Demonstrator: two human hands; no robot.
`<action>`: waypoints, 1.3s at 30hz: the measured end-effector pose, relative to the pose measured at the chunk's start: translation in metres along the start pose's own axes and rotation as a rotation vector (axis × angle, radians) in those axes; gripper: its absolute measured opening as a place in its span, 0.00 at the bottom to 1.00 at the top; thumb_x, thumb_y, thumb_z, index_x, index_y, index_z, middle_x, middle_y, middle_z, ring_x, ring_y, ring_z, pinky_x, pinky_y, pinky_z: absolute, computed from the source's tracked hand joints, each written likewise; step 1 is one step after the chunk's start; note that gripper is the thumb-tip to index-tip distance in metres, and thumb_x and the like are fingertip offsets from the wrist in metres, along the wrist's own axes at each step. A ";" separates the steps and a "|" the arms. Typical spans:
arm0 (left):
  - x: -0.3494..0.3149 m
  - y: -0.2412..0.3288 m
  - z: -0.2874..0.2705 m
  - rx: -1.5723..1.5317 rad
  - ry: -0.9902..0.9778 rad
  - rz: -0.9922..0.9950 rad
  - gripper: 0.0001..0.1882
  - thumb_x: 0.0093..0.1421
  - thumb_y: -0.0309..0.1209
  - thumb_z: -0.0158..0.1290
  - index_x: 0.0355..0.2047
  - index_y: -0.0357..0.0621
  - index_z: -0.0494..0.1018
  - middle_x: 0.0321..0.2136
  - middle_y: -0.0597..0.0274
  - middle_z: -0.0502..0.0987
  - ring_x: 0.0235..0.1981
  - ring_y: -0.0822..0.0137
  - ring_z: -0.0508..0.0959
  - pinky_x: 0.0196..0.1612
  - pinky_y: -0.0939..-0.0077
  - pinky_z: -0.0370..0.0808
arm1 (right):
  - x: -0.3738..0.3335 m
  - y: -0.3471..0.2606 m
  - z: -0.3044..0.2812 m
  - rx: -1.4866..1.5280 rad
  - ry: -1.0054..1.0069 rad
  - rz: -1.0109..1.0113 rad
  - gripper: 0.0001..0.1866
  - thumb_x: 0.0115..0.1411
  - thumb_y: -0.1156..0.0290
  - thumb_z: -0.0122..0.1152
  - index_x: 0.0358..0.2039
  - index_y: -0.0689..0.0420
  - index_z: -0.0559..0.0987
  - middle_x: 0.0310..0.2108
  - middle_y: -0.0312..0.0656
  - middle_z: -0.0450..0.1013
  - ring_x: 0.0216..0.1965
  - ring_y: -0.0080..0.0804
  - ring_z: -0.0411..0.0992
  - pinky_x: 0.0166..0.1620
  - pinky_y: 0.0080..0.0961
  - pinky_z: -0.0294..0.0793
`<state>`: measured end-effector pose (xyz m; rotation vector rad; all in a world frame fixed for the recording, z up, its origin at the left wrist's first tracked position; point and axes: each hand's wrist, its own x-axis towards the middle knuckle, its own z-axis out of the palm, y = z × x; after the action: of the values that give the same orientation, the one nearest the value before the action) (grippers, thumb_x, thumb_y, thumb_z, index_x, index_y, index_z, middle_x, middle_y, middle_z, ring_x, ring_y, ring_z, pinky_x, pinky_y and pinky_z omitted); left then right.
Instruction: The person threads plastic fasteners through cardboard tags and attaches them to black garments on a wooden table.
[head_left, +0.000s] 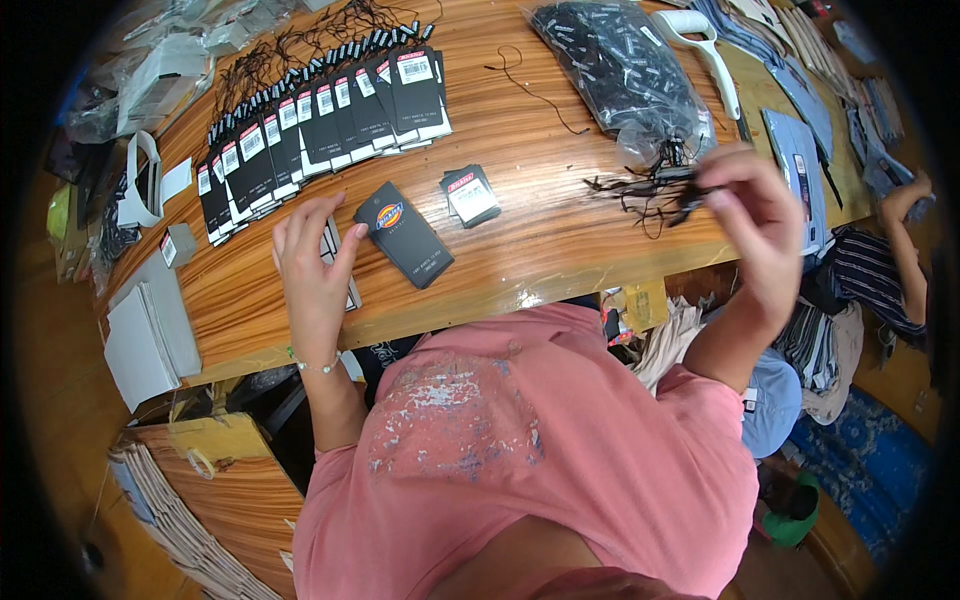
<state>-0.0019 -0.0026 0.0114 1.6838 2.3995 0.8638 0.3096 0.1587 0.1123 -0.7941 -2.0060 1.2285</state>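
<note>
Black card formed the single hang tag (412, 245), which lay flat near the middle of the bench (545, 240), with a coloured emblem on its upward face. The left hand (315, 250) was positioned at the left side of this tag, fingers parted and thumb beside the tag edge; contact between thumb and tag could not be confirmed. White-edged cards (353, 292) lay beneath the left hand and were largely hidden by it.

The right hand (750, 205) was located over the right end of a loose heap of black cords (650, 188). Its thumb and forefinger were bent toward each other, but motion blur obscured the tips; whether a cord was pinched could not be determined. Individual cords could not be separated by eye.

A small stack of labels (470, 196) lay just right of the single tag. Corded tags (320, 125) overlapped in a row at far left, each covering part of its neighbour. A clear bag (615, 65) of black cords stood at far right, its far end cut off.
</note>
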 end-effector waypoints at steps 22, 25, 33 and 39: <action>0.005 0.020 -0.006 -0.154 -0.043 0.061 0.16 0.46 0.28 0.56 0.38 0.41 0.72 0.37 0.58 0.71 0.41 0.60 0.65 0.45 0.70 0.61 | -0.026 0.155 0.021 -0.271 0.573 0.362 0.14 0.48 0.66 0.63 0.21 0.65 0.74 0.15 0.31 0.65 0.19 0.15 0.59 0.22 0.14 0.58; 0.002 0.018 -0.006 -0.159 -0.048 0.049 0.17 0.46 0.27 0.56 0.38 0.41 0.72 0.37 0.58 0.71 0.41 0.59 0.66 0.46 0.70 0.61 | -0.027 0.137 0.001 0.001 0.570 0.347 0.08 0.52 0.69 0.59 0.22 0.59 0.73 0.17 0.27 0.64 0.20 0.11 0.58 0.22 0.11 0.54; -0.002 0.014 -0.007 -0.193 -0.044 0.045 0.16 0.46 0.28 0.56 0.38 0.42 0.72 0.37 0.58 0.70 0.42 0.60 0.65 0.46 0.70 0.61 | -0.003 0.059 -0.027 0.040 0.558 0.177 0.06 0.55 0.71 0.54 0.28 0.61 0.73 0.22 0.32 0.68 0.22 0.13 0.61 0.27 0.10 0.59; -0.006 0.008 -0.011 -0.176 -0.040 0.024 0.16 0.47 0.29 0.55 0.38 0.41 0.72 0.37 0.57 0.70 0.42 0.60 0.65 0.46 0.70 0.61 | 0.007 0.032 -0.040 0.215 0.486 0.015 0.06 0.58 0.72 0.50 0.31 0.62 0.71 0.28 0.41 0.71 0.24 0.17 0.65 0.29 0.12 0.62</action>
<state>0.0031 -0.0107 0.0231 1.6509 2.2091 1.0023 0.3422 0.1970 0.0986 -0.8992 -1.4549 1.1067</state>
